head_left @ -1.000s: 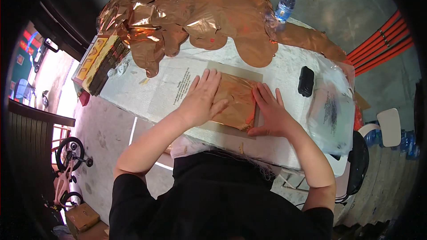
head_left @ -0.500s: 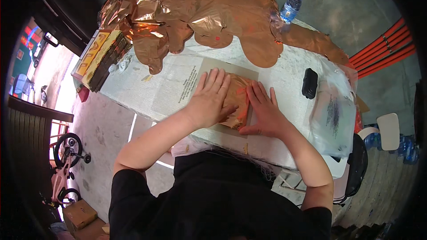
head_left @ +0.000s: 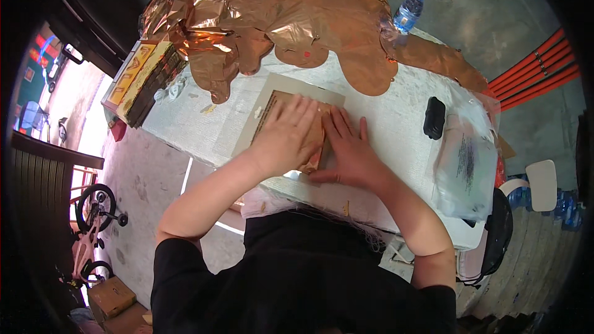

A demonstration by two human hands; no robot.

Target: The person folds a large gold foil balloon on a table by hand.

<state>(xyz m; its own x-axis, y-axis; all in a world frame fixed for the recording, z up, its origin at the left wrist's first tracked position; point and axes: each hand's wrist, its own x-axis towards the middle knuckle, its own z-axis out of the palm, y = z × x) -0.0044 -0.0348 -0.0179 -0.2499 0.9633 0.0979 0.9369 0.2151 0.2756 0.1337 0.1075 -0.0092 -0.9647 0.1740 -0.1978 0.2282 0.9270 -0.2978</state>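
Your hands are slightly apart, flat and unclenched: the left hand (head_left: pixel 286 133) lies palm down over the copper packet (head_left: pixel 314 159), fingers toward the tabletop's (head_left: pixel 377 207) far edge, while the right hand (head_left: pixel 354 153) sits against the packet's right side, thumb toward its near corner. The packet is close to the middle of the near edge, mostly hidden under your left hand, with a grey sheet (head_left: pixel 249 128) around it. Copper foil (head_left: pixel 356 37) drapes along the far edge, a bottle (head_left: pixel 409 12) beside it. Toward the right edge are a black case (head_left: pixel 434 119) and clear bags (head_left: pixel 465 176); boxes (head_left: pixel 141 85) occupy the left edge.
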